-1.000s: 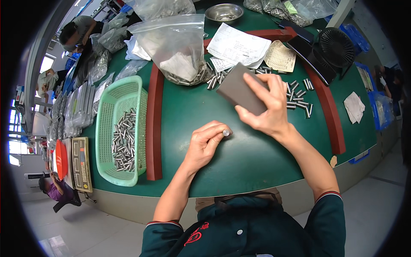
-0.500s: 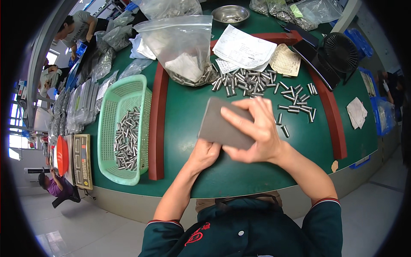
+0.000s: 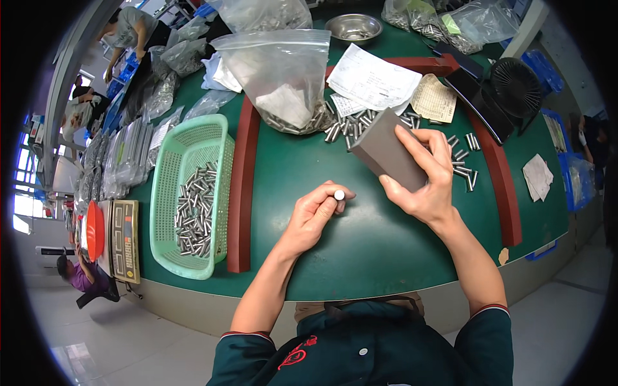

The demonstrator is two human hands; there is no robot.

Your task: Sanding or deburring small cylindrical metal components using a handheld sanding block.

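Note:
Low over the middle of the green table, my left hand (image 3: 310,217) is closed around a small metal pin (image 3: 339,195). Its round, shiny end faces up between thumb and forefinger. To the right, my right hand (image 3: 428,177) grips a grey sanding block (image 3: 391,153), thumb on the near side and fingers along the top. The block is tilted and apart from the pin. It hides part of a pile of loose metal pins (image 3: 335,132) behind it. More pins (image 3: 473,142) lie to the right of my right hand.
A mint-green basket (image 3: 156,206) of finished-looking pins stands left, beside a dark red bar (image 3: 241,206). A zip bag of parts (image 3: 290,83), papers (image 3: 373,77), a steel bowl (image 3: 353,27), a black fan (image 3: 515,80) and a cloth (image 3: 537,177) lie around. Another person (image 3: 132,32) works at far left.
The sanding block has moved up and right with my right hand, away from my left hand. My left hand has come slightly up and right, and the pin's end now shows.

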